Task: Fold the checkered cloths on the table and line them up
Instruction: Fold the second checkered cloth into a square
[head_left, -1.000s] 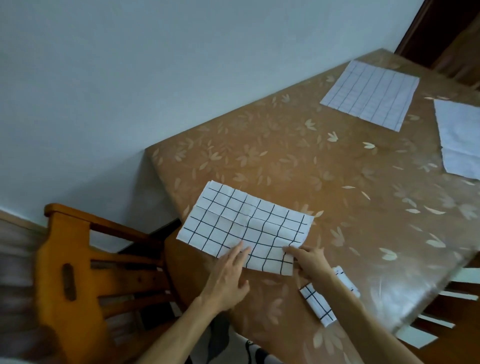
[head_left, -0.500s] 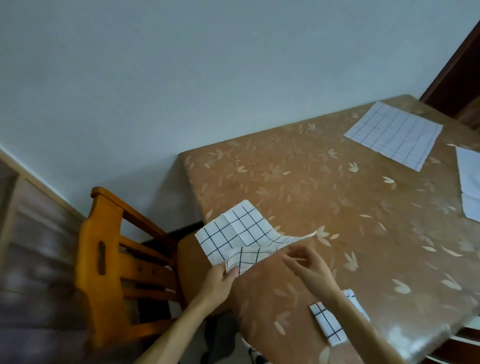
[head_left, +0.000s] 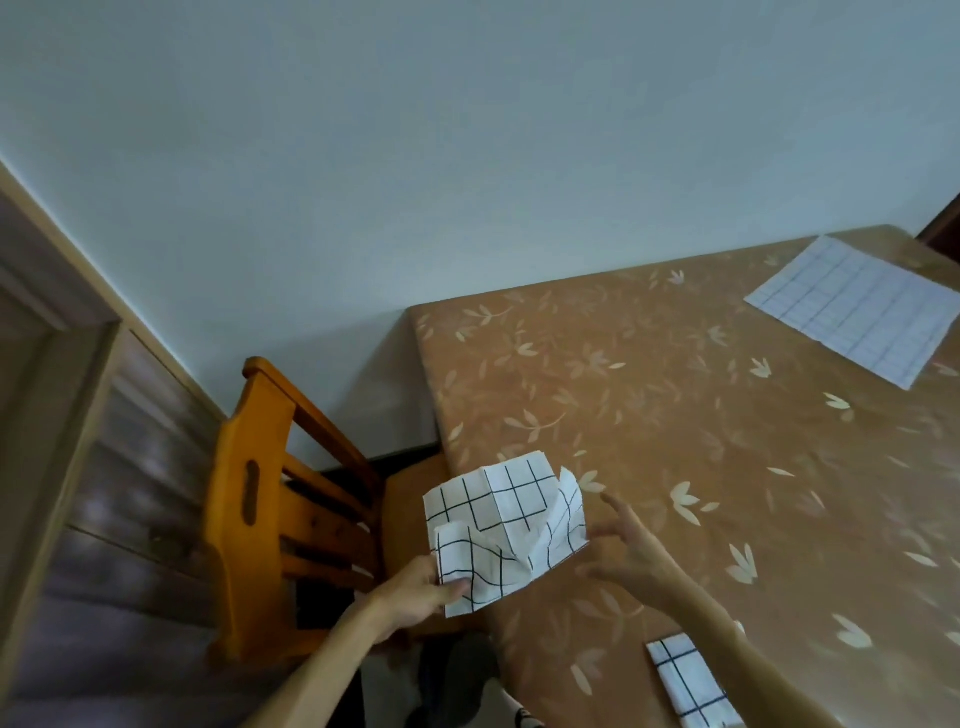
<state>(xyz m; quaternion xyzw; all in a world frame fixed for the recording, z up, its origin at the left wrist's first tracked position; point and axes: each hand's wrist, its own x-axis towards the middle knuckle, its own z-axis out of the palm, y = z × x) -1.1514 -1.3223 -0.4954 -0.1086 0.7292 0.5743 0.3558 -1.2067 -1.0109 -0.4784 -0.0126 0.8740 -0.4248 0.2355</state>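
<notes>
White cotton with a black grid, and it's pinched: the fingers (head_left: 451, 586) of the left hand (head_left: 415, 597) nip the near corner of the checkered cloth (head_left: 511, 512) between thumb and fingertips, lifting that flap up and over. Opposite, the fingers (head_left: 618, 508) of the right hand (head_left: 636, 564) are splayed wide and straight, holding nothing, reaching at the cloth's right edge. It's smeared with motion blur there, so I can't say whether the tips actually touch the fabric.

Wider now: the cloth sits rumpled and partly doubled at the near left corner of the table (head_left: 675, 405), its lower part lapping over the edge towards the wooden chair (head_left: 260, 493).

This looks like the opening fold, caught mid-air. The next move calls for the right hand to pin or catch the matching corner so the two edges meet square, grid line on grid line, then a flat press along the crease.

Close by the right forearm lies a small folded cloth (head_left: 685, 680), already done by the look of it. This one should end up beside it. A flat cloth (head_left: 852, 306) waits unfolded at the far end.
</notes>
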